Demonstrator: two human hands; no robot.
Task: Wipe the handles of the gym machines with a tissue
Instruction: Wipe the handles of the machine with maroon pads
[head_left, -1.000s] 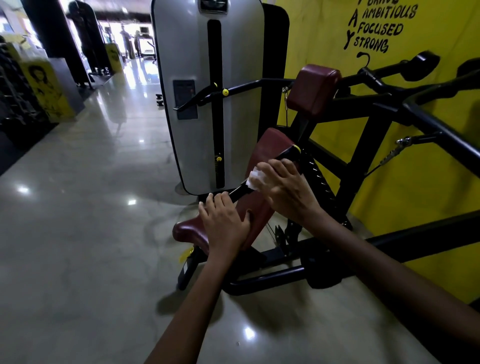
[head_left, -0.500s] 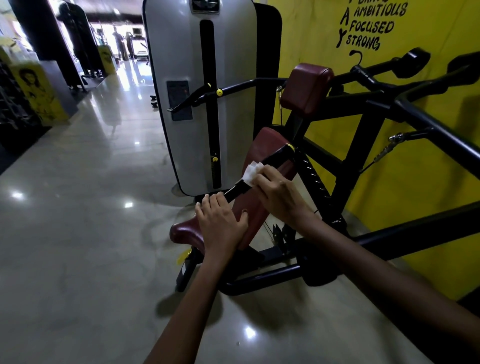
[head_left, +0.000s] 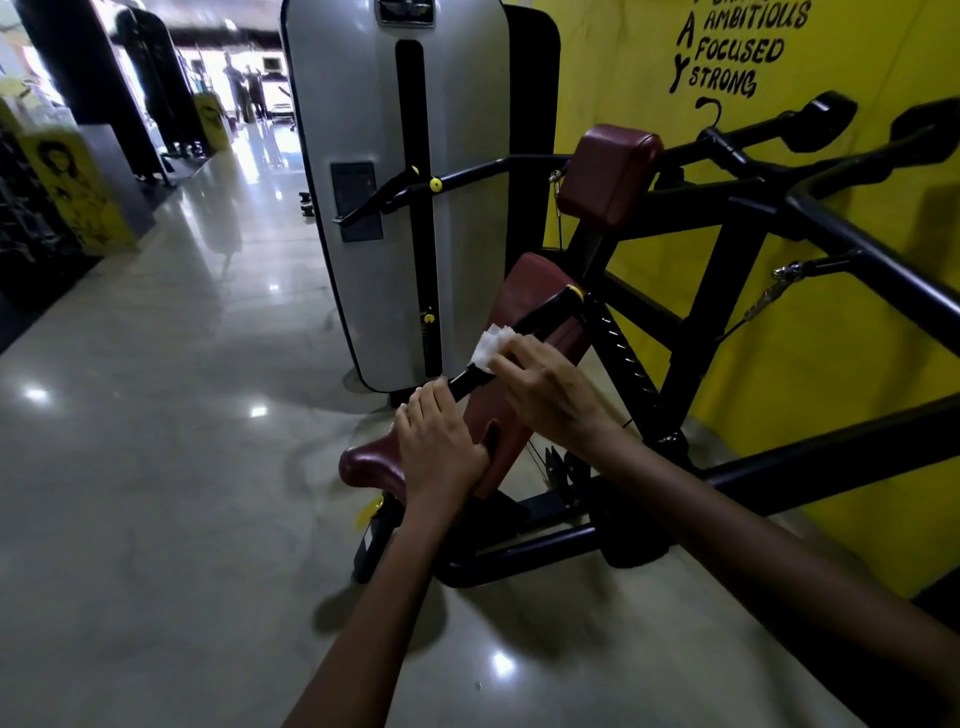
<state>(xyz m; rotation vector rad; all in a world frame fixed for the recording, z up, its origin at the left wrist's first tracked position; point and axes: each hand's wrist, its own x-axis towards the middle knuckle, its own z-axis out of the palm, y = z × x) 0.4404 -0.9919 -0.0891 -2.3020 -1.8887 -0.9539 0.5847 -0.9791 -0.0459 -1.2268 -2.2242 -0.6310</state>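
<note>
Right hand (head_left: 545, 387) presses tissue (head_left: 491, 345) around handle (head_left: 524, 332); left hand (head_left: 439, 447) grips its lower end.

Glossy pale floor (head_left: 156, 467) with light reflections, yellow wall (head_left: 857, 364) with black lettering, bright doorway (head_left: 260, 67) far back

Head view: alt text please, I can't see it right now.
The right hand presses a white tissue around a black machine handle, while the left hand grips the handle's lower end. Behind are maroon pads and a yellow wall.
</note>
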